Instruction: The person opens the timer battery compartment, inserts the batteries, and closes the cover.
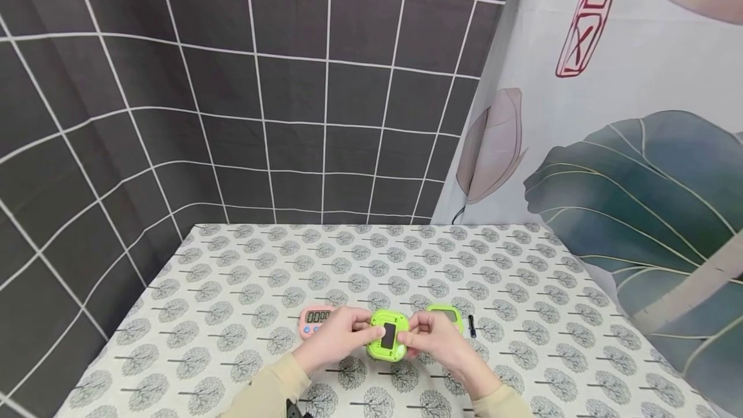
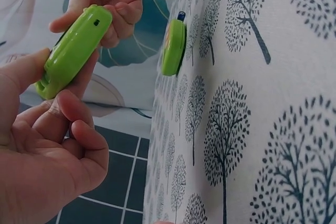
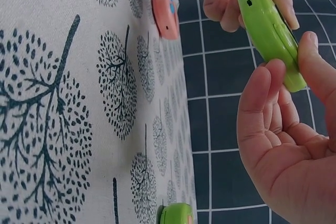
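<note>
A lime-green digital timer (image 1: 380,353) is held up above the table between both hands, its back with a black rectangular panel (image 1: 389,334) turned toward the head camera. My left hand (image 1: 341,335) pinches one side, thumb on the panel's edge. On the opposite side my right hand (image 1: 436,339) grips it, its thumb also near the panel. The left wrist view shows the timer's rounded green edge (image 2: 79,51) with a small dark slot. In the right wrist view, the right fingertips (image 3: 275,72) lie against the timer's edge. Its front is hidden.
A pink timer (image 1: 317,316) showing digits lies left of the hands. Behind the right hand lies a second green timer (image 1: 454,312), partly covered, with a small black stick-like object (image 1: 472,326) beside it. Tree-print cloth (image 1: 255,334) covers the table; a dark grid curtain (image 1: 290,95) hangs behind.
</note>
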